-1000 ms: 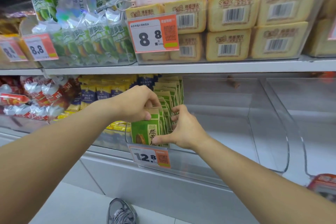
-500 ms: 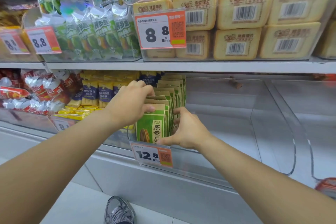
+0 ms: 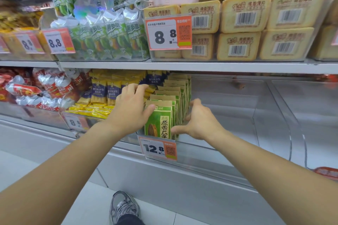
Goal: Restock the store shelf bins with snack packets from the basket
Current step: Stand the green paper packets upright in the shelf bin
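A row of green sunflower-seed packets [image 3: 158, 124] stands upright at the left end of a clear shelf bin [image 3: 228, 153] on the lower shelf. My left hand [image 3: 130, 113] lies against the row's left side, its thumb on the top of the front packet and its fingers stretched towards the back. On the right side of the row is my right hand [image 3: 200, 124], with the thumb at the front packet's lower corner and the fingers along the packet edges. The basket is out of view.
A 12.8 price tag [image 3: 158, 149] hangs on the bin's front. Yellow and blue packets [image 3: 108, 93] fill the bin to the left, red packets [image 3: 45, 89] further left. The upper shelf [image 3: 201, 65] holds green bags and tan boxes. My shoe [image 3: 124, 208] is on the floor.
My left hand has loosened from the top of the front packets, and its fingers now reach further back. My right hand stays against the row's right side. The view shifted slightly.
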Tool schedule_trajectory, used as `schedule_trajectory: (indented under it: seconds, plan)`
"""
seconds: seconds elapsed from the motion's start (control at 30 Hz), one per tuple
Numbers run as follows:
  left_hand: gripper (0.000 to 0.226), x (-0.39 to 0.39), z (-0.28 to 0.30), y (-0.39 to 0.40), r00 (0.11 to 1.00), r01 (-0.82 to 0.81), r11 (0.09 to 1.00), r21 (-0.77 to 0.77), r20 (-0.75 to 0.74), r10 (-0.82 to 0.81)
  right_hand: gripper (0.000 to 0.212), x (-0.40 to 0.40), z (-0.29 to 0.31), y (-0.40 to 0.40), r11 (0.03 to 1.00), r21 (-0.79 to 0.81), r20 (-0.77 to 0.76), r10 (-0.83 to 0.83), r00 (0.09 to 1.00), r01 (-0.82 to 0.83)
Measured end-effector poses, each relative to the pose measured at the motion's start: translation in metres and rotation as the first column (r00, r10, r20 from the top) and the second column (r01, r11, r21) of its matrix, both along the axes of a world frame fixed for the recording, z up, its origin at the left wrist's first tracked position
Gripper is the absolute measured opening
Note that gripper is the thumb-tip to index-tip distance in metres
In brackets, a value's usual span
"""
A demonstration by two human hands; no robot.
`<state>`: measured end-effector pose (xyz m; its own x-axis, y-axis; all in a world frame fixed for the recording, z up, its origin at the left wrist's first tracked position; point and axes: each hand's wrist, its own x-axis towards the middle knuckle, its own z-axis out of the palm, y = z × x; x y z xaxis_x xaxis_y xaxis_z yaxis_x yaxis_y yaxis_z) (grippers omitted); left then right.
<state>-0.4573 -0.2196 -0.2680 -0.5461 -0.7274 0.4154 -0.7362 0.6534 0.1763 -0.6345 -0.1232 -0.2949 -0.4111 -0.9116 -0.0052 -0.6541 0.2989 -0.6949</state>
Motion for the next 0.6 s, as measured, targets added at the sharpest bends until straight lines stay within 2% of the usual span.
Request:
schedule_trajectory:
  seconds: [0.13,0.2,0.23,0.3,0.37,0.43,0.53,0.6]
  plan:
    - [0.028,0.010,-0.003,0.042,0.944,0.060,0.974,-0.217,-0.305,-0.126,0.056,-0.001,0.022,0.045,0.973,-0.228,-0.071,0.000,0.998,-0.016]
    - [0.019,0.017,-0.013,0.076,0.898,0.096,0.961,-0.261,-0.393,-0.197,0.027,0.005,0.025,0.078,0.932,-0.355,-0.101,0.045,0.994,-0.078]
    - [0.016,0.020,-0.022,0.094,0.878,0.130,0.963,-0.234,-0.424,-0.222,0.017,0.009,0.024,0.096,0.910,-0.397,-0.114,0.079,0.990,-0.118]
    - [0.014,0.026,-0.048,0.128,0.864,0.217,0.974,-0.064,-0.453,-0.222,0.009,0.018,0.012,0.132,0.896,-0.407,-0.129,0.137,0.982,-0.178]
    - [0.014,0.034,-0.085,0.158,0.908,0.270,0.940,0.208,-0.380,-0.176,0.010,0.026,-0.013,0.163,0.924,-0.324,-0.096,0.182,0.979,-0.204]
    - [0.017,0.044,-0.129,0.183,0.961,0.256,0.871,0.418,-0.211,-0.181,0.009,0.032,-0.050,0.188,0.962,-0.164,-0.013,0.218,0.976,-0.217]
    - [0.019,0.060,-0.185,0.213,0.965,0.203,0.765,0.611,0.006,-0.261,0.018,0.039,-0.112,0.219,0.967,0.119,0.095,0.215,0.972,-0.226]
    - [0.022,0.069,-0.208,0.226,0.941,0.136,0.702,0.699,0.131,-0.313,0.023,0.043,-0.148,0.234,0.947,0.233,0.125,0.195,0.973,-0.220]
